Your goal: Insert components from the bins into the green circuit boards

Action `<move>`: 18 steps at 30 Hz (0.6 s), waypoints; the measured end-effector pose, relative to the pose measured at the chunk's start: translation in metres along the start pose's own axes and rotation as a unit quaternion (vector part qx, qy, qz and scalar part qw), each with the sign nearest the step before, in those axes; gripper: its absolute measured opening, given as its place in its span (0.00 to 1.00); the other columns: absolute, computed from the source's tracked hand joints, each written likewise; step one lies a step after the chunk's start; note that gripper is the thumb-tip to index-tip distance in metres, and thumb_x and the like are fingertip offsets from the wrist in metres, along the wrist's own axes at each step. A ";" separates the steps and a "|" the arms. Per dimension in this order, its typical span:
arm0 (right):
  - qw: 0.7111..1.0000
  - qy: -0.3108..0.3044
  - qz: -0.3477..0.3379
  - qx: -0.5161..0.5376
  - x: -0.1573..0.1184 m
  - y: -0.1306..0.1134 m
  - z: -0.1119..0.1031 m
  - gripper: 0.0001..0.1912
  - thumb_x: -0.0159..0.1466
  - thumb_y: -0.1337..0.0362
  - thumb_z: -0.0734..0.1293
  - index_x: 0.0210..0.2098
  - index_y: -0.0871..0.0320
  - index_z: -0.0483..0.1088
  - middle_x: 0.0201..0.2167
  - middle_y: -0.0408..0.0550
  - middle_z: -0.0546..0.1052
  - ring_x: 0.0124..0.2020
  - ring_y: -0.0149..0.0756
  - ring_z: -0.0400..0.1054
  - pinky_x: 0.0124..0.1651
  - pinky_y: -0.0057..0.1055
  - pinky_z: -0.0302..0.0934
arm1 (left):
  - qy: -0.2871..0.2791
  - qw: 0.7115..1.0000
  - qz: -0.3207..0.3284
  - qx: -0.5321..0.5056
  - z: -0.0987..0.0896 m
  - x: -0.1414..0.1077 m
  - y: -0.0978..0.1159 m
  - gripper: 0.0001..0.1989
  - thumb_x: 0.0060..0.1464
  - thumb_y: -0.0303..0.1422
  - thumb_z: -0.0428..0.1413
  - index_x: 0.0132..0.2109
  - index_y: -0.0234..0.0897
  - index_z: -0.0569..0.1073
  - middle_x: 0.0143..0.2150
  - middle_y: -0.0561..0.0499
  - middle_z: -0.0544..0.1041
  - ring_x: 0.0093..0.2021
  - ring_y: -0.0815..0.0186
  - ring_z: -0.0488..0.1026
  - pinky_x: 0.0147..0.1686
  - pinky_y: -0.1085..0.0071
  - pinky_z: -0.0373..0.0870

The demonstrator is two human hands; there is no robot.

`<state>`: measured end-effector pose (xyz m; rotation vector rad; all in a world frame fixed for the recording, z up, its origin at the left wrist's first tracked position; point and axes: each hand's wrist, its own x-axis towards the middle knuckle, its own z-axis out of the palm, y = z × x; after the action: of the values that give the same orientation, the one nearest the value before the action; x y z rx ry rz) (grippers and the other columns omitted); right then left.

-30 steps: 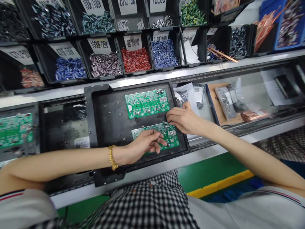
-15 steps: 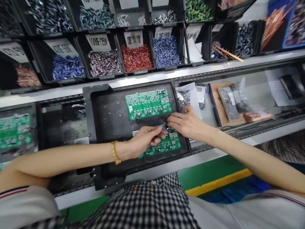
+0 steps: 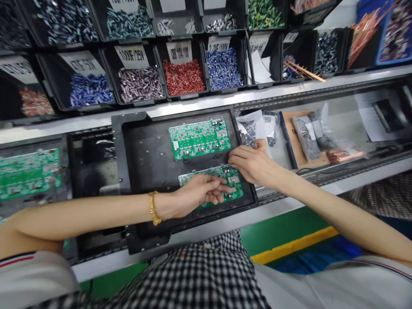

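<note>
My left hand (image 3: 204, 194) hovers over the lower green circuit board (image 3: 236, 193) and covers its left and middle part. Its index finger stretches to the right, the thumb is apart from it, and the other fingers curl loosely; I see nothing held. At that board's upper right corner, my right hand (image 3: 249, 162) has its fingers bent down and pressed together; their tips and anything between them are hidden. A second green circuit board (image 3: 199, 139) with small parts on it lies above. Both boards rest in a black tray (image 3: 144, 159).
Behind the tray, black bins hold red parts (image 3: 183, 77), blue parts (image 3: 224, 68) and purple-grey parts (image 3: 140, 84). To the right are bagged parts (image 3: 307, 137) on a brown board and a copper-coloured bundle (image 3: 344, 154). Another circuit board (image 3: 28, 176) lies at left.
My left thumb and fingers have come apart from a pinch on a small bluish part. My right hand has shifted slightly right. The board at far left has moved rightward.
</note>
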<state>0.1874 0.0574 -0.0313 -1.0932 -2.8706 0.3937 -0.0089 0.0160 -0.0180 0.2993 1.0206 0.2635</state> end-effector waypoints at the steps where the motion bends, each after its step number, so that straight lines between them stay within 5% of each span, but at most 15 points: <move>1: 1.000 -0.007 -0.006 -0.011 0.000 0.002 0.003 0.12 0.62 0.74 0.55 0.32 0.60 0.68 0.36 0.49 0.75 0.38 0.37 0.64 0.39 0.36 0.40 | -0.012 1.000 0.005 0.024 -0.003 0.001 -0.001 0.08 0.59 0.29 0.50 0.39 0.27 0.70 0.37 0.42 0.76 0.23 0.75 0.67 0.22 0.77 0.60; 6: 0.998 -0.014 -0.036 -0.057 0.002 0.003 0.010 0.12 0.60 0.77 0.55 0.32 0.61 0.67 0.36 0.49 0.74 0.39 0.38 0.63 0.39 0.37 0.41 | -0.006 0.993 0.085 0.082 -0.013 0.007 0.003 0.15 0.51 0.37 0.59 0.38 0.26 0.75 0.28 0.50 0.72 0.19 0.80 0.57 0.19 0.77 0.48; 10: 0.993 -0.008 -0.061 -0.100 0.002 0.000 0.008 0.12 0.59 0.79 0.55 0.32 0.61 0.67 0.36 0.48 0.75 0.39 0.39 0.62 0.38 0.37 0.40 | 0.009 0.990 0.139 0.034 -0.016 0.009 0.006 0.15 0.49 0.34 0.60 0.41 0.26 0.76 0.26 0.54 0.67 0.23 0.79 0.55 0.24 0.76 0.50; 18: 0.992 -0.023 -0.043 -0.118 -0.001 0.007 0.005 0.13 0.63 0.76 0.55 0.31 0.60 0.69 0.33 0.46 0.76 0.36 0.36 0.63 0.37 0.36 0.39 | 0.009 0.991 0.126 0.039 -0.007 0.012 0.008 0.17 0.51 0.40 0.58 0.35 0.26 0.74 0.26 0.51 0.68 0.19 0.79 0.53 0.20 0.75 0.42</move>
<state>0.1925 0.0609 -0.0378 -0.9977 -3.0533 0.0770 -0.0093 0.0280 -0.0280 0.4991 1.0117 0.4550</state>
